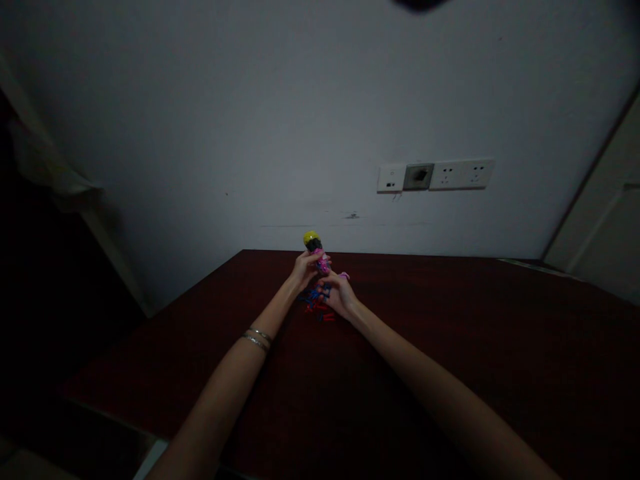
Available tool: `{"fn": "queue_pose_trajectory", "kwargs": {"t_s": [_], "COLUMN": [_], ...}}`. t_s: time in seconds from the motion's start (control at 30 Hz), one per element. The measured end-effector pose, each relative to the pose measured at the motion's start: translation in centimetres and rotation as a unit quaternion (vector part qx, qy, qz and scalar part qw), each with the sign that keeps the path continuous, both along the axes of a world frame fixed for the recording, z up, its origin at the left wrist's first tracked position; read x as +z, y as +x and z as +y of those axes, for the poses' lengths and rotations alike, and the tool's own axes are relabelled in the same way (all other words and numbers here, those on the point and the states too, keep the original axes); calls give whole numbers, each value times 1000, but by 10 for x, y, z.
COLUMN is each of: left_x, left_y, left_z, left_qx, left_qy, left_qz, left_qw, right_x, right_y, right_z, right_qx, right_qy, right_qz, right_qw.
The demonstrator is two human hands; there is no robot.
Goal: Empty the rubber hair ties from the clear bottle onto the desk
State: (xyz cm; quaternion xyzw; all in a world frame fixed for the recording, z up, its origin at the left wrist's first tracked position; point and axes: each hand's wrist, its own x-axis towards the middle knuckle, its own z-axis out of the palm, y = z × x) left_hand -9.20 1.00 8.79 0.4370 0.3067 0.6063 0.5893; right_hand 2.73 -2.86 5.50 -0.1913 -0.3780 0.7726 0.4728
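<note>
My left hand (303, 268) is wrapped round a small container (314, 245) with a yellow end, a dark band and a pink lower part. The container leans, its yellow end up and away from me. Close to its lower end is my right hand (339, 293), fingers curled; what they hold, if anything, is too small to make out. A small pink piece (345, 275) shows just behind my right hand. Under both hands, small blue pieces (311, 294) and red pieces (327, 317) lie scattered on the table.
The dark red table (425, 320) reaches back to a grey wall (250, 120). Sockets and switches (463, 175) are fixed on the wall at the right. Pale cloth (47, 163) hangs at the far left, and a white door or panel (607, 213) stands at the right.
</note>
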Motion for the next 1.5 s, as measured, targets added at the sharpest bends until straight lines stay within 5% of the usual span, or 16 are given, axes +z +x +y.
{"fn": "queue_pose_trajectory", "kwargs": {"t_s": [0.23, 0.43, 0.93, 1.5], "left_x": [1, -1, -1, 3], "left_y": [-4, -3, 23, -2], "left_z": [4, 6, -13, 3], "left_qx": [53, 68, -58, 33], "left_qy": [8, 8, -47, 5], "left_qz": [-6, -28, -16, -28], "left_qw": [999, 997, 997, 999], "right_x": [-1, -1, 7, 5], "right_y": [1, 0, -2, 1], "right_z": [3, -2, -1, 1], "right_qx": [-74, -52, -26, -8], "right_qy": [-37, 3, 1, -4], "right_qz": [-50, -55, -19, 8], "right_qw": [995, 997, 999, 1000]}}
